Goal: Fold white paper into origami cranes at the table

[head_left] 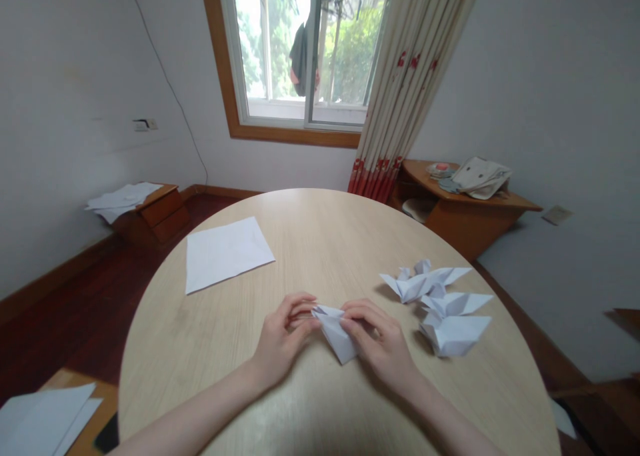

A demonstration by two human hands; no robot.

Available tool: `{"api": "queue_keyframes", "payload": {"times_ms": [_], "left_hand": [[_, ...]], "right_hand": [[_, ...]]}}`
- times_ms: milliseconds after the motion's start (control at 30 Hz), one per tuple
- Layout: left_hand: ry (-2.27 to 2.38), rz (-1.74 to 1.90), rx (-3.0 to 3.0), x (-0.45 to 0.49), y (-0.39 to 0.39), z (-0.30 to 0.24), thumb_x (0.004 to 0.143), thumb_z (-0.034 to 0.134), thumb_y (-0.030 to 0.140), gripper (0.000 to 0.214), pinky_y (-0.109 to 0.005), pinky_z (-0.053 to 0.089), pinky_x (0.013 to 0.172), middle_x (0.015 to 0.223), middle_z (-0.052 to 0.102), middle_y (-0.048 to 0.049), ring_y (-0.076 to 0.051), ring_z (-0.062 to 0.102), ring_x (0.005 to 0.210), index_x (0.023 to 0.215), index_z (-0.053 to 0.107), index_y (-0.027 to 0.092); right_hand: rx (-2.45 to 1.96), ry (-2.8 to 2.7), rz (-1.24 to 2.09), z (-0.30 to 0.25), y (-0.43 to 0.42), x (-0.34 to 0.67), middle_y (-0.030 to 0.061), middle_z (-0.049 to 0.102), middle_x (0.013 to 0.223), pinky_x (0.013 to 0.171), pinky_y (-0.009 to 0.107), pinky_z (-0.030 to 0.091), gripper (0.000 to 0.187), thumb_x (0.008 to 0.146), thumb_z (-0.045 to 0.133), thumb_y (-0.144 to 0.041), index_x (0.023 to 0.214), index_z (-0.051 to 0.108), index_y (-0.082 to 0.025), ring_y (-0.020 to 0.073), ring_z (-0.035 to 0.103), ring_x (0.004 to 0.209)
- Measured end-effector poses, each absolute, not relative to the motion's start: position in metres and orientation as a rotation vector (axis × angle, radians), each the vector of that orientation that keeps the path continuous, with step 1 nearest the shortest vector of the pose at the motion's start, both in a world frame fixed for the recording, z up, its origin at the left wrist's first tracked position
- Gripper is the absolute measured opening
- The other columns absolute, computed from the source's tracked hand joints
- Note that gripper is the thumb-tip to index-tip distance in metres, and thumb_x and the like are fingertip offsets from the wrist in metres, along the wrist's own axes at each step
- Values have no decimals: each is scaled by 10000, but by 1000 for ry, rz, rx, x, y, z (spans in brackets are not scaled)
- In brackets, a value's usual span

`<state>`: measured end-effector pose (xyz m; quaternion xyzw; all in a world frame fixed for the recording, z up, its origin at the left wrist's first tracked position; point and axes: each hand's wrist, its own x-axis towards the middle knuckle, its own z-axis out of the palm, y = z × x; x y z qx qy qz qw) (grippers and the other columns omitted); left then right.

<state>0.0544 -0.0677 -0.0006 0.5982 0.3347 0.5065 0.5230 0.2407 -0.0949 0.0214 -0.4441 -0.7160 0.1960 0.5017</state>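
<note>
A small piece of folded white paper [339, 336] is held between both my hands, over the near middle of the round table [300, 223]. My left hand [285, 333] pinches its upper left corner between thumb and fingers. On the other side, my right hand [377, 339] grips the right edge, its thumb pressed on the front face. The paper tapers to a point at the bottom, and folded layers show along its top. Part of it is hidden behind my right fingers.
Several folded paper figures [457, 335] cluster on the table's right side. White sheets [227, 253] lie at the left. Beyond the table stand a low drawer cabinet [160, 213] with papers and a corner desk [480, 206] with a cloth bag [483, 176]. More paper [45, 419] rests at lower left.
</note>
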Motion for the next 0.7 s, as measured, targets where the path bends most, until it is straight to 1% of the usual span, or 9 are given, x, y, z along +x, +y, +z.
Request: {"api": "queue_keyframes", "payload": {"times_ms": [100, 200, 300, 400, 533, 600, 700], "left_hand": [[861, 1177, 1395, 55, -64, 3, 764, 698, 304, 191, -249, 536, 727, 850, 731, -56, -174, 674, 790, 893, 693, 164], [888, 1172, 1264, 56, -62, 2, 698, 759, 351, 243, -242, 531, 678, 792, 731, -64, -169, 653, 722, 826, 741, 145], [856, 1132, 1127, 59, -62, -1, 672, 772, 448, 358, -239, 534, 596, 861, 730, -91, -177, 642, 709, 850, 764, 138], [850, 1124, 1117, 61, -62, -2, 678, 754, 516, 426, -227, 530, 565, 910, 719, -101, -181, 632, 732, 881, 773, 142], [856, 1108, 1134, 61, -62, 2, 687, 734, 556, 472, -232, 541, 573, 940, 701, -78, -144, 622, 662, 966, 764, 176], [854, 1103, 1145, 62, -63, 3, 693, 727, 564, 485, -239, 549, 577, 938, 692, -70, -148, 630, 675, 999, 754, 188], [854, 1101, 1137, 62, -64, 3, 683, 736, 562, 497, -248, 558, 592, 906, 686, -66, -161, 640, 706, 996, 754, 176]], "right_hand": [[-1088, -1701, 567, 18, -95, 240, 41, 677, 795, 694, 284, 502, 150, 873, 562, -249, 748, 635, -210, 179, 634, 749], [-1123, -1671, 675, 16, -95, 239, 41, 699, 841, 715, 284, 511, 97, 856, 584, -265, 871, 664, -213, 182, 648, 781], [-1103, -1698, 738, 16, -96, 238, 52, 714, 968, 789, 298, 506, 191, 873, 573, -263, 1022, 688, -231, 190, 653, 886], [-1076, -1714, 762, 15, -97, 237, 47, 706, 1005, 802, 288, 499, 245, 902, 537, -249, 1080, 705, -264, 182, 647, 918], [-1092, -1641, 755, 11, -97, 234, 42, 689, 979, 797, 278, 500, 241, 887, 559, -252, 1056, 727, -294, 178, 641, 903], [-1097, -1616, 764, 10, -97, 233, 41, 680, 969, 790, 274, 503, 227, 880, 568, -255, 1020, 741, -301, 178, 637, 900], [-1101, -1605, 774, 11, -97, 232, 42, 674, 948, 778, 275, 508, 213, 876, 568, -254, 975, 752, -296, 178, 636, 885]]}}
